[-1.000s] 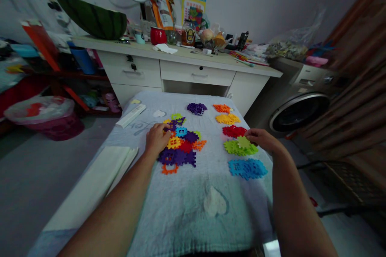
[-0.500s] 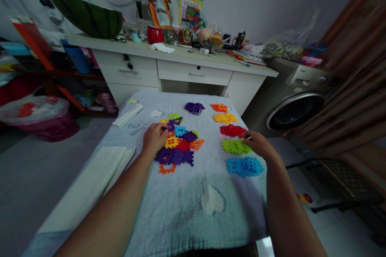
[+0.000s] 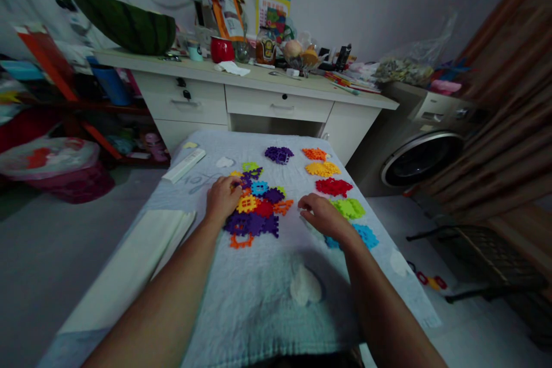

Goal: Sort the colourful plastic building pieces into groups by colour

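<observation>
A watermelon [image 3: 125,23] and red cup [image 3: 222,50] sit on a desk [image 3: 254,100] beside a washing machine [image 3: 420,158].

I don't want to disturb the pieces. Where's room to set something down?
The widest bare patch on the cloth is around the white heart, nearer than the mixed pile and blue pile. A smaller gap separates the purple pile and red pile. Crowded: around the left hand, and the row from orange pile to blue pile.

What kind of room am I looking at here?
Probably a room in a home: a front-loading washing machine, a cluttered white desk with a large watermelon piece, and a curtain.
</observation>
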`<action>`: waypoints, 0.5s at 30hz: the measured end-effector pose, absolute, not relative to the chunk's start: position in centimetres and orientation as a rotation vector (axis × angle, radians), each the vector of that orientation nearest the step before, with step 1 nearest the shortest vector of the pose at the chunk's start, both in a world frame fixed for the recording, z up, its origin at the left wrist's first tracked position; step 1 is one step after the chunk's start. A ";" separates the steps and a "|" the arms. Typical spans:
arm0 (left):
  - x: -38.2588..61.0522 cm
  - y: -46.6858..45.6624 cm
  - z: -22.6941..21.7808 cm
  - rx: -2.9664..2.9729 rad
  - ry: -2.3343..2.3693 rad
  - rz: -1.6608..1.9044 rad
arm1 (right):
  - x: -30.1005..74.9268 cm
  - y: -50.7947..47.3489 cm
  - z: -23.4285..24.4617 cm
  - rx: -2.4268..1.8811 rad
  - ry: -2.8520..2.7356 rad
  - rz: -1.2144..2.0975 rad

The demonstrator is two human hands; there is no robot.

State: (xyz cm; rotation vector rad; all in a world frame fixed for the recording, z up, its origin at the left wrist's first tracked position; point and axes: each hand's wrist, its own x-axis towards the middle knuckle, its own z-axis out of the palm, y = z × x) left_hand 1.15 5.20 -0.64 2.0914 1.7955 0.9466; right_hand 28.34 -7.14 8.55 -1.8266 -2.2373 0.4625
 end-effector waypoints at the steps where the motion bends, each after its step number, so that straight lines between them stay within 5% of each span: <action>1: 1.2 5.2 -0.5 2.092 1.798 0.941 | 27.9 -7.3 8.4 -1.834 -2.248 0.473; 15: 1.4 4.6 0.3 2.073 1.798 0.931 | 24.4 -6.4 3.8 -1.786 -2.162 0.243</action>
